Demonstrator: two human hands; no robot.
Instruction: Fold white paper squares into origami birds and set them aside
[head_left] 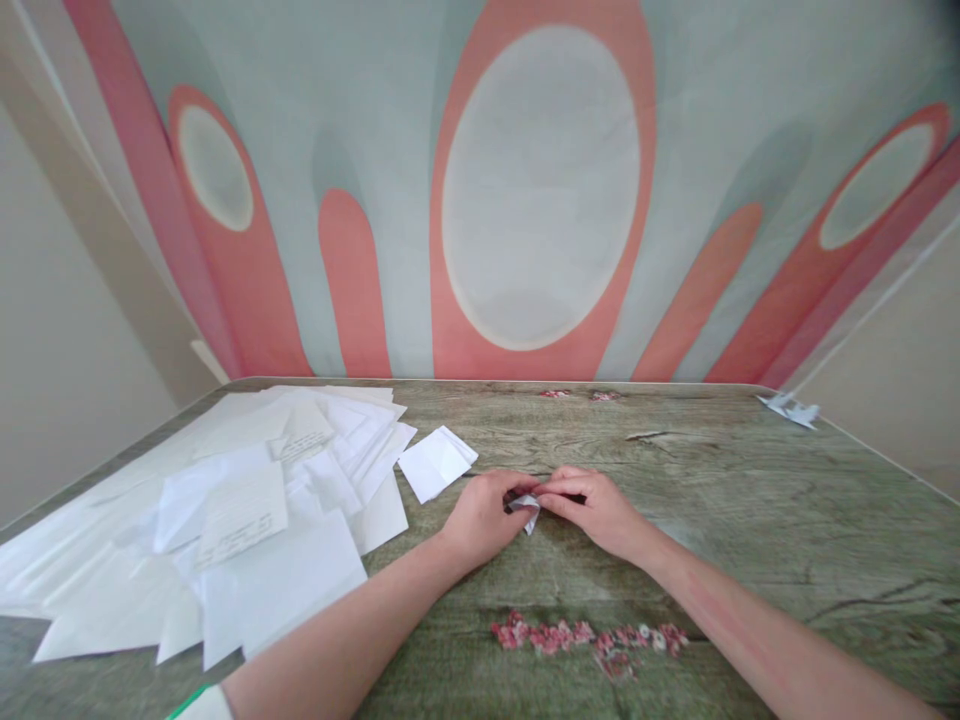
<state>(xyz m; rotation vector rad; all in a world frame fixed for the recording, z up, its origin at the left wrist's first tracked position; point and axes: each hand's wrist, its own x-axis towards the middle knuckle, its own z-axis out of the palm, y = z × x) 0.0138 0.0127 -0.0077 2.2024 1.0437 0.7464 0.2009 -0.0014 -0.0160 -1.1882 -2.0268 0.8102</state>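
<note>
Near the middle of the wooden table, a small folded piece of white paper (529, 514) sits between my two hands. My left hand (489, 515) pinches it from the left, thumb and fingers closed on its edge. From the right, my right hand (592, 508) grips the same paper with thumb and fingertips pressed together. Part of the paper is hidden by my fingers. Just beyond my left hand lies a little stack of white paper squares (436, 463).
Many loose white sheets (300, 560) cover the left of the table (780, 530). A row of pink flower pieces (551, 636) lies in front of me, with two small pink clusters (555, 394) at the back. A folded paper shape (789, 409) rests at the far right corner.
</note>
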